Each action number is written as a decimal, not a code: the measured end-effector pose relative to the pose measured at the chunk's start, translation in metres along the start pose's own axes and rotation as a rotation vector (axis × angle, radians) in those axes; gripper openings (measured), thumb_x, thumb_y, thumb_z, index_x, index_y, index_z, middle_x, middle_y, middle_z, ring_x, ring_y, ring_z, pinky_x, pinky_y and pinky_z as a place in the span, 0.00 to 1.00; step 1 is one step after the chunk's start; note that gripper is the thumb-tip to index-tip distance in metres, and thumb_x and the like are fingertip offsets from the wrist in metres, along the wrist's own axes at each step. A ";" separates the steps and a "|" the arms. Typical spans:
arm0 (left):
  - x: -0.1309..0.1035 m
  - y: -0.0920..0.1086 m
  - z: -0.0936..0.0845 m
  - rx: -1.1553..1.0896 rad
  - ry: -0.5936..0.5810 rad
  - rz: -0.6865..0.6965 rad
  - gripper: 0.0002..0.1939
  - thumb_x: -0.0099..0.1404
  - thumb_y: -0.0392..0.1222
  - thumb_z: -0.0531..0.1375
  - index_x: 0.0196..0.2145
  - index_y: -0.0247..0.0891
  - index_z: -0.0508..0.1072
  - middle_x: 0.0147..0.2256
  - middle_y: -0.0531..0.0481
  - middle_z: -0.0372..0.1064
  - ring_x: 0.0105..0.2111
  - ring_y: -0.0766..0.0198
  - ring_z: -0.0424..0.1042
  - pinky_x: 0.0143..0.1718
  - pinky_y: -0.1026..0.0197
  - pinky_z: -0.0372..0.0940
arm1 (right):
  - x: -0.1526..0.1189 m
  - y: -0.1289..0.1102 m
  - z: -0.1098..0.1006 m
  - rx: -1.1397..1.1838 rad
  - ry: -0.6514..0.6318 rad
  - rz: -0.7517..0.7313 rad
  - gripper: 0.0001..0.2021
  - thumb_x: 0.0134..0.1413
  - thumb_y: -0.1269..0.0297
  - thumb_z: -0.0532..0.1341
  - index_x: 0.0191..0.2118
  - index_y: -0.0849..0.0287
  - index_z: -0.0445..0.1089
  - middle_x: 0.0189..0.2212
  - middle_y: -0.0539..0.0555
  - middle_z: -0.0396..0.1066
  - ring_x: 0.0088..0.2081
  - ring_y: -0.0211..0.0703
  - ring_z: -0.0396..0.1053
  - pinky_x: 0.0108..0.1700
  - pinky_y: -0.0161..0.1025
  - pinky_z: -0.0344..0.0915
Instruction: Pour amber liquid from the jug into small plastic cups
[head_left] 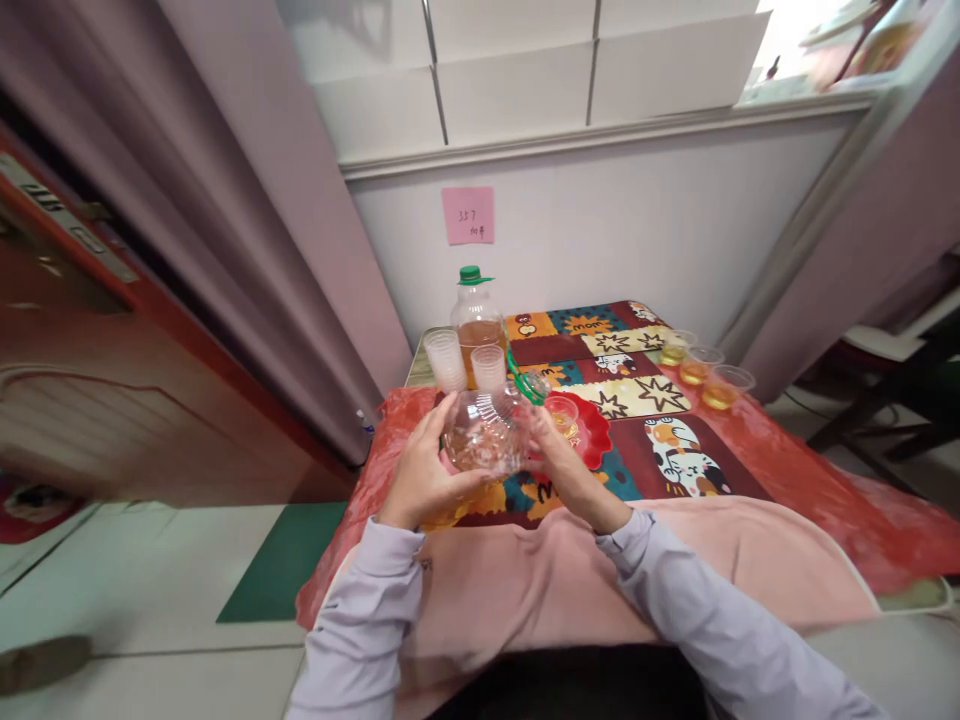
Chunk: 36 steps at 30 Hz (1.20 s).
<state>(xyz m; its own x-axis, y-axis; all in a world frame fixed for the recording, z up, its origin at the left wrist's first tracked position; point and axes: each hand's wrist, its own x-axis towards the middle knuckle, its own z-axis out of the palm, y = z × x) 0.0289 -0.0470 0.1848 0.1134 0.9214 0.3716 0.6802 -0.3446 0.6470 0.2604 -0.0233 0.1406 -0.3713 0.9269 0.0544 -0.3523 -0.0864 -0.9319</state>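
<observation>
A clear plastic bottle (486, 435) lies tipped on its side between my hands, its neck with a green handle ring (519, 378) pointing right. My left hand (427, 468) is wrapped round its base end. My right hand (559, 460) grips it near the shoulder. Just right of the neck, a clear plastic cup (564, 412) with a little amber liquid stands on a red scalloped plate (598, 435). Whether liquid is flowing from the bottle, I cannot tell.
Behind the bottle are two stacks of plastic cups (445, 358) and a large green-capped jug (469, 300) of amber liquid. Several filled cups (718, 390) line the table's right side. A pink cloth (675, 550) covers the near edge. A pink note (469, 215) hangs on the wall.
</observation>
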 end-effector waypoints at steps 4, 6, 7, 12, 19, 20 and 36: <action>-0.003 -0.005 -0.007 -0.049 0.044 -0.027 0.62 0.48 0.66 0.76 0.74 0.37 0.61 0.72 0.34 0.63 0.71 0.37 0.64 0.73 0.38 0.58 | 0.008 -0.009 -0.059 -0.341 0.226 -0.162 0.36 0.61 0.31 0.63 0.66 0.49 0.67 0.61 0.62 0.76 0.61 0.59 0.76 0.60 0.56 0.75; -0.005 -0.008 -0.008 -0.052 0.063 -0.025 0.62 0.48 0.65 0.76 0.74 0.38 0.62 0.72 0.34 0.64 0.71 0.37 0.64 0.73 0.38 0.58 | 0.016 -0.020 -0.087 -0.651 0.316 -0.248 0.34 0.58 0.37 0.69 0.62 0.52 0.71 0.58 0.63 0.78 0.59 0.61 0.77 0.62 0.58 0.73; -0.006 -0.010 -0.009 -0.053 0.069 -0.022 0.62 0.48 0.65 0.77 0.74 0.38 0.62 0.72 0.35 0.64 0.71 0.37 0.64 0.73 0.39 0.59 | 0.021 -0.026 -0.098 -0.821 0.332 -0.256 0.34 0.57 0.39 0.71 0.61 0.54 0.72 0.58 0.64 0.78 0.59 0.62 0.77 0.62 0.59 0.72; -0.009 -0.014 -0.010 -0.053 0.101 -0.026 0.62 0.48 0.65 0.77 0.73 0.38 0.62 0.71 0.35 0.65 0.71 0.37 0.65 0.72 0.38 0.59 | 0.046 -0.042 -0.116 -1.404 0.191 -0.074 0.39 0.53 0.42 0.74 0.64 0.60 0.71 0.62 0.69 0.75 0.62 0.66 0.75 0.63 0.58 0.70; -0.008 -0.013 -0.008 -0.037 0.083 -0.027 0.61 0.47 0.65 0.77 0.72 0.38 0.64 0.71 0.35 0.66 0.70 0.37 0.65 0.72 0.38 0.60 | 0.064 -0.035 -0.093 -1.565 0.114 0.053 0.29 0.50 0.49 0.76 0.55 0.58 0.76 0.54 0.66 0.80 0.55 0.63 0.78 0.53 0.48 0.72; -0.008 -0.013 -0.008 -0.031 0.091 -0.023 0.61 0.46 0.65 0.77 0.72 0.38 0.64 0.71 0.35 0.66 0.70 0.37 0.65 0.72 0.38 0.60 | 0.065 -0.035 -0.090 -1.558 0.122 0.052 0.26 0.51 0.50 0.76 0.53 0.57 0.77 0.53 0.65 0.81 0.53 0.62 0.79 0.52 0.47 0.72; -0.003 -0.018 -0.012 0.013 0.093 -0.009 0.61 0.50 0.70 0.74 0.74 0.41 0.62 0.71 0.36 0.65 0.70 0.36 0.66 0.72 0.37 0.59 | -0.011 -0.128 -0.237 -1.462 0.596 0.155 0.28 0.52 0.41 0.72 0.52 0.57 0.82 0.47 0.60 0.84 0.47 0.57 0.81 0.45 0.43 0.71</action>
<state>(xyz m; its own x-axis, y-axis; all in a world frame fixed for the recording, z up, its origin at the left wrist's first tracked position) 0.0073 -0.0460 0.1798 0.0395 0.9036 0.4265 0.6902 -0.3333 0.6423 0.5132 0.0645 0.1746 0.1763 0.9776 0.1152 0.8815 -0.1047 -0.4604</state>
